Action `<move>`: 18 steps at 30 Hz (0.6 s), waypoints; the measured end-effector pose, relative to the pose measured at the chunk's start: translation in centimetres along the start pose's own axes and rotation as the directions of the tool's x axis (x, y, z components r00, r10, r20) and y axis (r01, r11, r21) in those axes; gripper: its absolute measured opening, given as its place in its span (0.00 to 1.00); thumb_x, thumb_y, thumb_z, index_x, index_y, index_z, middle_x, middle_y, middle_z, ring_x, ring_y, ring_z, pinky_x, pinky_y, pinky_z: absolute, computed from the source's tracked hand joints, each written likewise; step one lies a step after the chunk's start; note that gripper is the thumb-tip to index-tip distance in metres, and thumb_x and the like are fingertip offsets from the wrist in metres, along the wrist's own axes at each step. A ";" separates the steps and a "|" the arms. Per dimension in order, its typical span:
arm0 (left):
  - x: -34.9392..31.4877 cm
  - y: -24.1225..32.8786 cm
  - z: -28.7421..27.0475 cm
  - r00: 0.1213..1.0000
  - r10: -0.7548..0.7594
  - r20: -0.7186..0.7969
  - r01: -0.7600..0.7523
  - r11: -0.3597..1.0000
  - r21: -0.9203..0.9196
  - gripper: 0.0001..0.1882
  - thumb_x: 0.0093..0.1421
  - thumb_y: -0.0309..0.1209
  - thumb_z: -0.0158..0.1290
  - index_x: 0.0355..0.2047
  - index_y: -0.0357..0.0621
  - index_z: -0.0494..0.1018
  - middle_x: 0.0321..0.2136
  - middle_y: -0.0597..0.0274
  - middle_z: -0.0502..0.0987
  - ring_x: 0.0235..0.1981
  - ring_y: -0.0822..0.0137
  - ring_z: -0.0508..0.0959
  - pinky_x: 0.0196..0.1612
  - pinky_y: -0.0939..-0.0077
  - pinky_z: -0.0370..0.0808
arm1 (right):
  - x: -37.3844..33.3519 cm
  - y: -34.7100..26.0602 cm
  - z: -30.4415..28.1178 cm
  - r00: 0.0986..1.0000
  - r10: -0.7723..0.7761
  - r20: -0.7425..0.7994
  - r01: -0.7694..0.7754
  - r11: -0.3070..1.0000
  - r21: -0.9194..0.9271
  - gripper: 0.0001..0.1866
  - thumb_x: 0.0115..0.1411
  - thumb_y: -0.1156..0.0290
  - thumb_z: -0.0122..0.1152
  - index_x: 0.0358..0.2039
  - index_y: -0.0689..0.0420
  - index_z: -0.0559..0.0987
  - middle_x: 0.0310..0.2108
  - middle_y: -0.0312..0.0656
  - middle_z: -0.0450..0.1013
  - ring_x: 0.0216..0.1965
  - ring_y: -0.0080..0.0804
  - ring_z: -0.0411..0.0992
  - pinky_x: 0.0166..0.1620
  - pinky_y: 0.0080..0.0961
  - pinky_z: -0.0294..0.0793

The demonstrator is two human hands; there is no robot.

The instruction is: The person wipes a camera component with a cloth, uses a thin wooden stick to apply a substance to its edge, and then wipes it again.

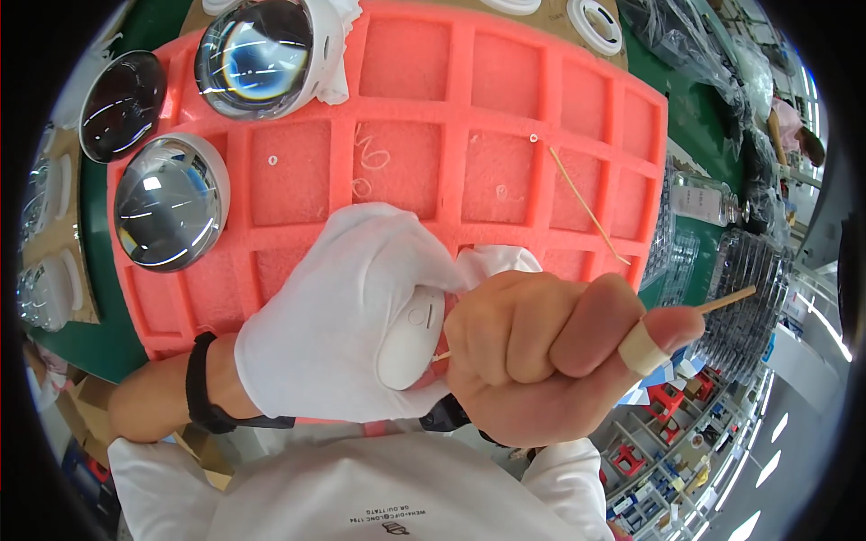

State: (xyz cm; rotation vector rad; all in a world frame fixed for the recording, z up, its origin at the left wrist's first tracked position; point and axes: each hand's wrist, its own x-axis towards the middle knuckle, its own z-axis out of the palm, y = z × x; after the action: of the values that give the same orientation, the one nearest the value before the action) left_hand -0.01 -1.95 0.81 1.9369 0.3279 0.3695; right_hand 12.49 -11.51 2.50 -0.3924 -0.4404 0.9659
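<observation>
My left hand (334, 307), in a white glove, is wrapped round a white rounded plastic part (410, 347) that has a circle marked on it. My right hand (550, 352) is bare, with a pale band round the thumb, and closes on a thin wooden stick (729, 299). One end of this stick sticks out past the thumb; the other shows beside the white part. Some white cloth (498, 260) lies just beyond my knuckles, partly hidden. Both hands are over a pink foam tray (456, 135) with square compartments.
Glossy domes in white housings, one large (257, 63) and one below it (167, 203), rest at the tray's left, near a dark dome (124, 106). Another thin stick (586, 203) lies across the tray's right. A clear bottle (702, 200) and stacked clear plastic trays (744, 279) stand beyond.
</observation>
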 end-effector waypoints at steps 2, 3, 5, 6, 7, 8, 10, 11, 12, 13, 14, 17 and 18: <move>0.2 -0.1 0.2 1.000 0.017 -0.018 -0.017 1.000 -0.008 0.36 0.36 0.35 0.75 0.46 0.50 0.69 0.39 0.64 0.76 0.43 0.55 0.75 0.62 0.51 0.65 | 0.0 -0.1 0.2 0.997 0.061 -0.053 -0.066 0.992 -0.106 0.34 0.71 0.36 0.31 0.25 0.50 0.73 0.10 0.25 0.45 0.09 0.18 0.40 0.14 0.20 0.43; 0.2 -0.1 0.3 0.999 0.036 -0.041 -0.037 0.999 -0.012 0.36 0.36 0.35 0.75 0.45 0.50 0.69 0.39 0.64 0.76 0.43 0.55 0.75 0.61 0.51 0.65 | 0.1 0.1 0.1 0.998 -0.023 -0.055 0.019 0.998 -0.065 0.33 0.72 0.37 0.27 0.23 0.49 0.64 0.09 0.27 0.45 0.09 0.18 0.40 0.12 0.21 0.40; 0.3 -0.1 0.5 0.998 0.042 -0.057 -0.043 0.999 -0.017 0.36 0.36 0.35 0.75 0.46 0.50 0.69 0.39 0.64 0.76 0.43 0.55 0.75 0.61 0.51 0.65 | 0.4 -0.1 0.0 0.993 -0.103 -0.063 0.101 0.994 -0.026 0.32 0.73 0.38 0.23 0.21 0.49 0.55 0.08 0.29 0.45 0.08 0.18 0.40 0.10 0.21 0.37; 0.3 -0.1 0.5 0.996 0.050 -0.074 -0.052 0.998 -0.018 0.37 0.36 0.35 0.75 0.47 0.50 0.69 0.39 0.64 0.76 0.43 0.54 0.75 0.61 0.52 0.65 | 0.6 -0.8 -0.1 0.997 -0.025 -0.078 0.016 0.994 -0.109 0.32 0.73 0.37 0.22 0.21 0.49 0.55 0.08 0.29 0.45 0.08 0.18 0.40 0.10 0.21 0.37; 0.3 -0.1 0.4 0.996 0.049 -0.074 -0.050 0.999 -0.021 0.37 0.36 0.35 0.75 0.47 0.50 0.69 0.39 0.64 0.76 0.43 0.54 0.75 0.61 0.52 0.65 | 0.8 -1.1 -0.2 0.994 0.052 -0.099 -0.070 0.979 -0.190 0.32 0.73 0.37 0.22 0.21 0.48 0.55 0.08 0.29 0.45 0.08 0.19 0.41 0.10 0.22 0.37; 0.3 -0.1 0.2 0.998 0.036 -0.054 -0.036 0.999 -0.002 0.37 0.36 0.36 0.75 0.47 0.50 0.69 0.40 0.64 0.76 0.44 0.54 0.74 0.61 0.52 0.65 | 1.0 -1.1 -0.1 0.994 0.054 -0.100 -0.072 0.979 -0.192 0.32 0.73 0.37 0.22 0.21 0.48 0.55 0.08 0.29 0.45 0.08 0.19 0.41 0.10 0.22 0.37; 0.4 -0.1 -0.1 0.999 0.030 -0.037 -0.029 0.999 0.015 0.37 0.36 0.36 0.75 0.47 0.51 0.70 0.40 0.64 0.76 0.45 0.54 0.74 0.61 0.52 0.65 | 1.3 -1.0 -0.1 0.997 0.033 -0.068 -0.035 0.999 -0.033 0.34 0.73 0.36 0.23 0.19 0.49 0.54 0.09 0.29 0.49 0.09 0.22 0.44 0.11 0.25 0.42; 0.3 -0.2 -0.3 1.000 0.028 0.008 -0.028 1.000 0.004 0.37 0.35 0.38 0.76 0.47 0.51 0.70 0.41 0.63 0.75 0.46 0.53 0.74 0.61 0.52 0.65 | 1.8 -1.5 0.2 0.998 0.032 -0.063 -0.034 0.999 -0.039 0.34 0.73 0.36 0.23 0.19 0.49 0.54 0.09 0.29 0.49 0.09 0.22 0.44 0.11 0.25 0.42; 0.4 -0.3 -0.5 0.998 0.031 0.051 -0.031 0.999 -0.006 0.38 0.35 0.39 0.76 0.47 0.51 0.71 0.42 0.63 0.75 0.47 0.53 0.73 0.61 0.52 0.65 | 2.5 -2.6 0.6 0.992 0.104 0.070 -0.081 0.958 -0.275 0.33 0.72 0.39 0.31 0.17 0.50 0.56 0.10 0.30 0.53 0.10 0.24 0.45 0.13 0.27 0.43; 0.4 -0.2 -0.6 0.998 0.045 0.045 -0.045 0.999 -0.009 0.38 0.35 0.39 0.76 0.47 0.51 0.71 0.42 0.63 0.75 0.47 0.53 0.73 0.61 0.52 0.65 | 3.1 -3.6 0.9 0.962 0.203 0.181 -0.087 0.861 -0.501 0.33 0.72 0.41 0.38 0.15 0.52 0.58 0.11 0.32 0.57 0.11 0.27 0.47 0.15 0.28 0.45; 0.5 -0.2 -0.8 0.997 0.056 0.047 -0.056 0.998 -0.003 0.38 0.36 0.40 0.76 0.48 0.50 0.72 0.43 0.62 0.75 0.48 0.52 0.73 0.61 0.52 0.65 | 3.3 -4.0 0.9 0.961 0.201 0.190 -0.078 0.856 -0.512 0.33 0.72 0.41 0.38 0.15 0.52 0.58 0.11 0.32 0.57 0.11 0.27 0.47 0.15 0.28 0.45; -0.1 -0.2 -0.8 0.995 0.095 0.031 -0.096 0.994 0.050 0.38 0.38 0.42 0.75 0.49 0.48 0.72 0.44 0.60 0.74 0.49 0.53 0.73 0.62 0.51 0.66 | 3.9 -5.2 0.4 0.928 0.278 0.246 0.175 0.258 -0.950 0.24 0.60 0.56 0.58 0.14 0.55 0.64 0.15 0.34 0.63 0.17 0.32 0.52 0.25 0.31 0.53; -0.2 -0.3 -0.8 0.993 0.118 0.021 -0.120 0.988 0.100 0.38 0.39 0.42 0.74 0.50 0.47 0.73 0.45 0.59 0.74 0.49 0.53 0.73 0.63 0.51 0.66 | 5.0 -5.8 0.0 0.853 0.413 0.318 0.330 0.043 -0.943 0.16 0.51 0.62 0.60 0.15 0.55 0.66 0.16 0.35 0.63 0.20 0.33 0.54 0.30 0.32 0.54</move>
State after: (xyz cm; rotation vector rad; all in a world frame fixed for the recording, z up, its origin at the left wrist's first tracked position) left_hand -0.53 -1.23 0.83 2.0638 0.2257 0.4233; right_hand 18.99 -10.20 6.33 -1.5190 -1.7402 0.6127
